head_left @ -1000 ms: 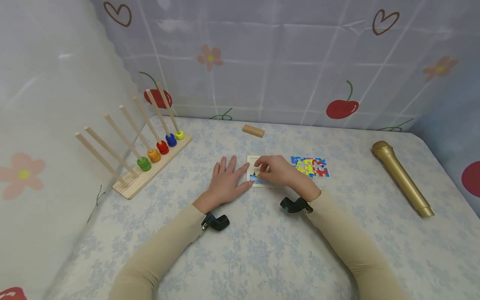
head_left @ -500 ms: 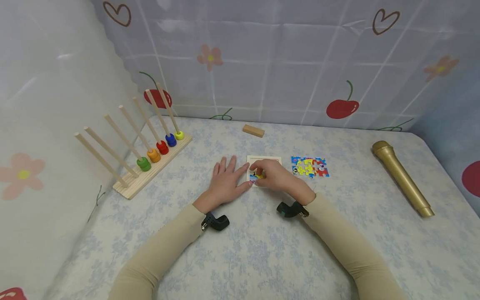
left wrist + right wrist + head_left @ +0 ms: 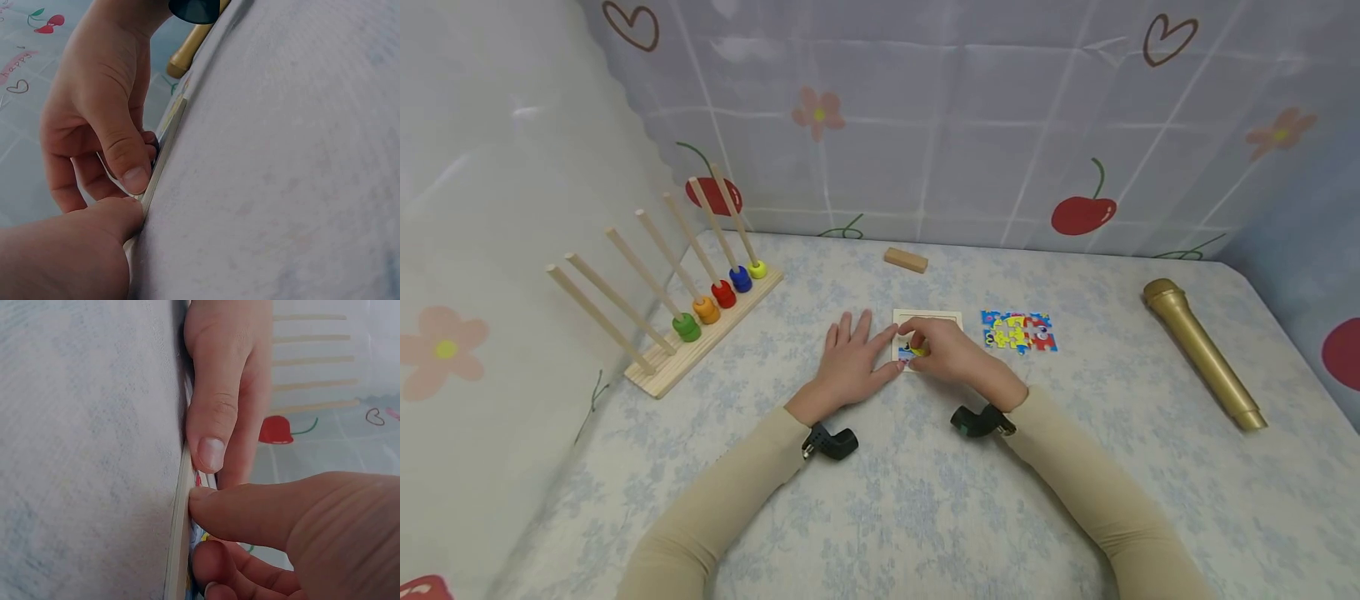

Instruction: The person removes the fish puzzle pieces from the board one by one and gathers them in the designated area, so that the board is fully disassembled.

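A pale-framed puzzle tray [image 3: 951, 315] with a partly covered coloured picture lies flat in the head view. My left hand [image 3: 848, 362] rests palm down with fingers spread beside it, the thumb and index tips at its left edge. Over the tray, my right hand [image 3: 951, 350] has its thumb and curled fingers around a small yellow puzzle piece [image 3: 917, 352]; most of the picture under this hand is hidden. Both thumbs come close together at the frame's near edge [image 3: 180, 531] in the right wrist view.
Joined jigsaw pieces [image 3: 1021, 332] lie just right of the tray. Behind it is a wooden block [image 3: 906, 260]. A pegged bead stand [image 3: 681, 358] with coloured rings stands at left, and a gold toy microphone [image 3: 1206, 354] lies at right.
My right hand has shifted slightly left over the tray, uncovering its upper right corner, and then stays nearly still. My left hand has kept its place.
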Motion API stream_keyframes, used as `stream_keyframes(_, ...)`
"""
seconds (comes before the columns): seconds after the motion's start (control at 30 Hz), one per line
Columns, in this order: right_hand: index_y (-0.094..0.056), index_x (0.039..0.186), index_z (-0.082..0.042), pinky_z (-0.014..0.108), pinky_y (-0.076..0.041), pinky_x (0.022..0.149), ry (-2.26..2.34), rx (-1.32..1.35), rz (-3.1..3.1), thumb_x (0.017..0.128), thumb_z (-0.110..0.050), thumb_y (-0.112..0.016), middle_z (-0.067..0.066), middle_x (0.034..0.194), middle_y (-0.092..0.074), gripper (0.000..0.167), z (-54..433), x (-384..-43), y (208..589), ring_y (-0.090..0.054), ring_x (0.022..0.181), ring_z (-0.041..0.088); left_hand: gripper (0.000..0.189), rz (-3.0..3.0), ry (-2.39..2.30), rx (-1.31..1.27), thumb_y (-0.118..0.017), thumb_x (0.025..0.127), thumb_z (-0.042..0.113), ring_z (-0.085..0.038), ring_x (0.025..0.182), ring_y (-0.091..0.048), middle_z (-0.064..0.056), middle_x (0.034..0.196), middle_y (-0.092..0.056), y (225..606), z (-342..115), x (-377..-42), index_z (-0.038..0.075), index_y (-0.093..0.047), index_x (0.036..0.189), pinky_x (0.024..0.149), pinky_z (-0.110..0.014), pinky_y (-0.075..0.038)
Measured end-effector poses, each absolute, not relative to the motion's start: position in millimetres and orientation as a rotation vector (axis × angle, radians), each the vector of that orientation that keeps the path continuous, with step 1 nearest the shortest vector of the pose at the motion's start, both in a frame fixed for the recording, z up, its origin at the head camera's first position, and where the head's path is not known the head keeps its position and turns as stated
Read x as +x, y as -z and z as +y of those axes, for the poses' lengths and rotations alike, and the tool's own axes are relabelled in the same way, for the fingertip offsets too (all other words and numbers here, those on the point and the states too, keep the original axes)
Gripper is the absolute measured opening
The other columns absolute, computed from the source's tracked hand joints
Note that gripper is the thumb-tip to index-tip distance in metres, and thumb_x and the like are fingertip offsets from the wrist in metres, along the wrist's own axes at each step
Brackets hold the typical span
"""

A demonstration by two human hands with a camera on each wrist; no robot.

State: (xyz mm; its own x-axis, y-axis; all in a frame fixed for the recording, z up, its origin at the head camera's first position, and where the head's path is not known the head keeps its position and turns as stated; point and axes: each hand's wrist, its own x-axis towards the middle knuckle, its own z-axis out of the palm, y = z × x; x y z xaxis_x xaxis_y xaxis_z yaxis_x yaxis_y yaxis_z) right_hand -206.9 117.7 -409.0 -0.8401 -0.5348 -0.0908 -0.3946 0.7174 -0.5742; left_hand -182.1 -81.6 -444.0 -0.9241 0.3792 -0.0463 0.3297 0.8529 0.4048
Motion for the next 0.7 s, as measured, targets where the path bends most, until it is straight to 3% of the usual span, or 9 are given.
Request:
stream_keyframes(0.37, -0.063, 0.133, 0.000, 0.034, -0.052, 0.077, 0.830, -0.710, 2.662, 0.085, -0.001, -0.077, 0.014, 0.103, -0.067, 0.049, 117.1, -208.3, 408.2, -0.059, 0.082, 0.021, 0.064, 2.897, -0.616, 0.549, -0.051, 0.102, 0.053, -0.050, 0.157, -0.003, -0.023, 0.170, -0.016, 440.2, -81.7, -180.7, 0.024, -0.040, 0.159, 0.124, -0.066, -0.007)
stream_keyframes(0.7, -0.073, 0.117, 0.000, 0.036, -0.053, 0.080, 0.790, -0.773, 2.687, 0.085, -0.001, -0.076, 0.014, 0.101, -0.069, 0.032, 118.2, -206.9, 407.3, -0.061, 0.090, 0.023, 0.065, 2.896, -0.628, 0.558, -0.051, 0.102, 0.053, -0.050, 0.157, -0.002, -0.023, 0.170, -0.015, 442.8, -81.4, -181.0, 0.025, -0.039, 0.159, 0.124, -0.066, -0.007)
